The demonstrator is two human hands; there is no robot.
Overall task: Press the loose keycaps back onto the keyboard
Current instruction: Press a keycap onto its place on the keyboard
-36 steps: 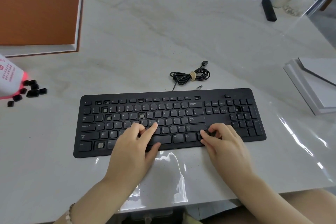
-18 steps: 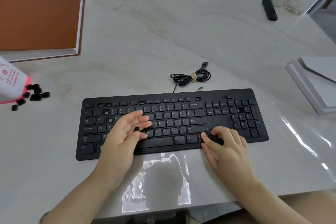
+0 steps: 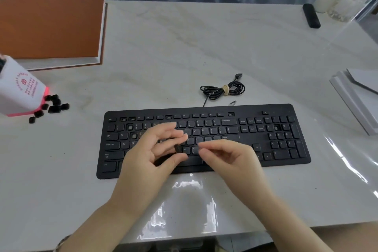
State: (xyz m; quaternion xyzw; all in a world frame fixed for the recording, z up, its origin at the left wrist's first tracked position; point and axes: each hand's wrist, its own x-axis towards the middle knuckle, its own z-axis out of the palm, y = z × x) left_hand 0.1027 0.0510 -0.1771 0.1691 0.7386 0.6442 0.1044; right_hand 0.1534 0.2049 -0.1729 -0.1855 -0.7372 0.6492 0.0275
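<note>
A black keyboard [image 3: 266,149] lies across the middle of the table, with several empty key sockets, such as one in the upper left rows [image 3: 130,128] and one on the number pad [image 3: 276,128]. My left hand [image 3: 151,155] hovers over the letter keys and pinches a small black keycap [image 3: 178,148] between thumb and fingers. My right hand [image 3: 227,159] is just to its right, fingers loosely bent, fingertips close to the keycap but holding nothing. Several loose keycaps [image 3: 51,106] lie at the far left.
A tipped white and pink cup [image 3: 20,92] lies by the loose keycaps. An orange-covered box [image 3: 49,26] is at the back left. The keyboard's coiled cable [image 3: 223,90] lies behind it. White boards [image 3: 358,98] are at right, a black bar [image 3: 311,15] and jar [image 3: 347,2] far right.
My left hand lifted off the letter keys and turned up with a keycap in its fingers. My right hand left the arrow keys and moved left toward it.
</note>
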